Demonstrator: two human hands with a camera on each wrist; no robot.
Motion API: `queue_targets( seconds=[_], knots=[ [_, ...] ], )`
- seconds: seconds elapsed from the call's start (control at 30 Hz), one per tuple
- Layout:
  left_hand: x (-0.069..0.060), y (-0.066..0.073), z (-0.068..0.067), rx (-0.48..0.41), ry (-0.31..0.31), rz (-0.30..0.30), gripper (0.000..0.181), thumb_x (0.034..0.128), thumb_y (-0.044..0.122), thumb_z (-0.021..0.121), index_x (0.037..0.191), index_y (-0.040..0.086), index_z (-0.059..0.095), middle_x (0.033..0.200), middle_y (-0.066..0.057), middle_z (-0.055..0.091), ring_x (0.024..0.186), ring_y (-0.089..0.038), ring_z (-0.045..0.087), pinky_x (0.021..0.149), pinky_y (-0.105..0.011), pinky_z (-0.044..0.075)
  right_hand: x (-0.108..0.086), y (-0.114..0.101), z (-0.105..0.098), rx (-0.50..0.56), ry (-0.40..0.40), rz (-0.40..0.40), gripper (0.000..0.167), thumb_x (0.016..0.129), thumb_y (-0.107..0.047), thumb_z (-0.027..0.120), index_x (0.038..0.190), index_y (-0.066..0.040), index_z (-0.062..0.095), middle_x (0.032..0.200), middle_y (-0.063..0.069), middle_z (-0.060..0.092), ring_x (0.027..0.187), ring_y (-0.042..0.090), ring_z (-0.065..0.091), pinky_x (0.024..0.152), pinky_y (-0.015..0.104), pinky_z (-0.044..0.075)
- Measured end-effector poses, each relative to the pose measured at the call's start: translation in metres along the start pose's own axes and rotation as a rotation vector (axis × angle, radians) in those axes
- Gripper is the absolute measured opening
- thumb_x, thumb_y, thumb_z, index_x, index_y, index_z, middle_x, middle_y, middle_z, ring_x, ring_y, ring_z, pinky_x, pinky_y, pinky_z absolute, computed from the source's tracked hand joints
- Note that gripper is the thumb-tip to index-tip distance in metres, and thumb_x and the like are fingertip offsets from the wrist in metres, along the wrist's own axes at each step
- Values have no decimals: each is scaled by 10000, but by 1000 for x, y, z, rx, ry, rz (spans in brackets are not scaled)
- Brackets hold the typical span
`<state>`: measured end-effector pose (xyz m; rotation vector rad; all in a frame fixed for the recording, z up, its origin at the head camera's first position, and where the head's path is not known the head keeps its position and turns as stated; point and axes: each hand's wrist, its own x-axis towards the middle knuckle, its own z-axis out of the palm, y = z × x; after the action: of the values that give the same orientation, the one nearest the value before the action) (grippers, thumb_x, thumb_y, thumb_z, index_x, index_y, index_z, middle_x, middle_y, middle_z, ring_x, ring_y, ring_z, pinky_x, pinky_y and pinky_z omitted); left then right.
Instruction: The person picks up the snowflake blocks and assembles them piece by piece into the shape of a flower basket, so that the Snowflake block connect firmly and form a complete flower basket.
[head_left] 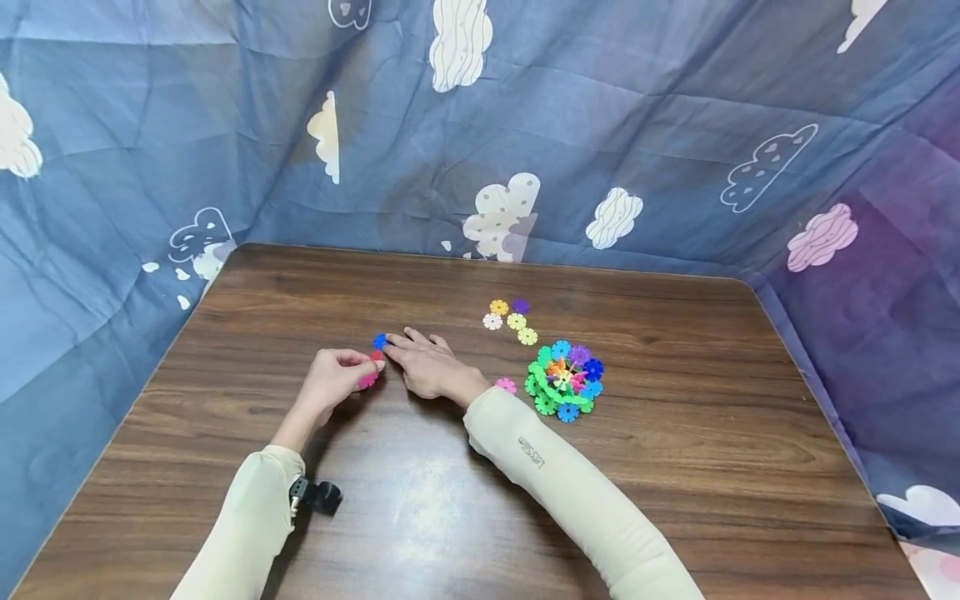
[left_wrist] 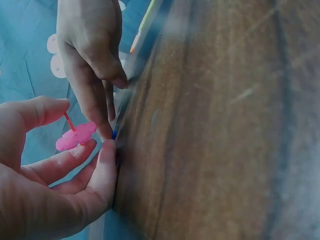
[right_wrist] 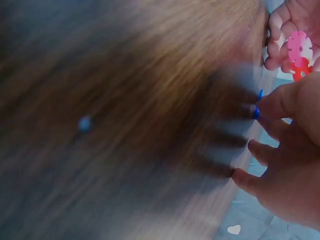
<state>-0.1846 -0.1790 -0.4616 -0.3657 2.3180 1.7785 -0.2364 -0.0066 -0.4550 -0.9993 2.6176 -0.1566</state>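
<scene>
My left hand [head_left: 335,379] is above the left part of the table. Between its thumb and fingers it pinches a pink snowflake disc [left_wrist: 77,136] joined at an angle to a red snowflake disc [right_wrist: 301,69]. Just to the right, my right hand [head_left: 429,367] is low over the wood with its fingers spread. Its fingertips touch a blue snowflake disc [head_left: 380,341] on the table. In the right wrist view, blue shows at two spots by the thumb and index finger, partly hidden by them.
A round cluster of interlocked discs [head_left: 567,382], mostly green and blue, stands right of the right forearm. A loose pink disc [head_left: 506,385] lies beside that sleeve. Farther back are several loose discs, among them an orange one [head_left: 498,307] and a white one [head_left: 492,321]. Cloth hangs behind the table.
</scene>
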Motion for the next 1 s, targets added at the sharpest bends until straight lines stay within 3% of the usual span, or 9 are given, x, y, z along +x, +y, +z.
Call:
queue_targets(
  seconds=[0.1,0.2,0.33,0.47,0.63,0.8,0.87,1.0],
  knots=[
    [-1,-1,2,78,39,38,318,873,213,747,1014,-68,697,815,-9,699,663,-31,591,597,-218,509,-2,4,0,-9,94,-18,415,1027,-164,471,1436,-171,540,1582,-14,417,1486,285,342,1150,498,370],
    [-1,-2,5,179,91,91,313,849,218,771,994,-55,719,867,-114,741,681,-66,608,591,-216,493,-5,8,1,-7,229,-45,264,1007,-173,550,1225,-141,694,1411,25,599,1302,297,541,991,455,510],
    [-2,0,11,317,120,176,321,828,228,779,985,-49,741,898,-184,763,744,-160,706,617,-208,510,-5,11,6,-14,328,-22,144,978,-221,631,1053,-135,719,1183,20,672,1076,256,610,834,403,545],
    [-2,0,15,378,127,204,320,817,237,781,978,-38,753,890,-182,765,807,-244,736,639,-227,520,-2,12,8,8,321,34,123,962,-225,657,1032,-125,662,1063,39,625,1011,246,585,817,375,532],
    [-1,-2,16,391,115,224,327,809,229,791,985,-44,751,882,-177,765,813,-253,736,652,-245,534,-1,12,5,133,249,113,178,913,-190,723,982,-73,607,902,63,602,969,263,580,888,367,488],
    [1,-4,14,456,94,319,317,820,209,785,1026,-29,749,885,-161,763,818,-256,723,707,-326,557,-5,11,2,184,191,180,249,893,-268,758,839,-100,583,750,4,553,889,226,581,829,361,487],
    [0,-4,13,497,82,368,319,828,211,779,1050,-16,746,889,-152,760,806,-245,712,713,-350,562,-9,13,2,210,182,164,250,920,-294,724,834,-127,559,728,-17,535,824,201,579,754,345,489],
    [-2,-4,13,557,35,455,327,837,211,769,1083,-2,735,903,-135,754,767,-195,681,678,-337,561,-19,25,2,382,181,44,176,972,-273,648,899,-135,566,693,-9,599,642,122,592,605,260,480]
  ],
)
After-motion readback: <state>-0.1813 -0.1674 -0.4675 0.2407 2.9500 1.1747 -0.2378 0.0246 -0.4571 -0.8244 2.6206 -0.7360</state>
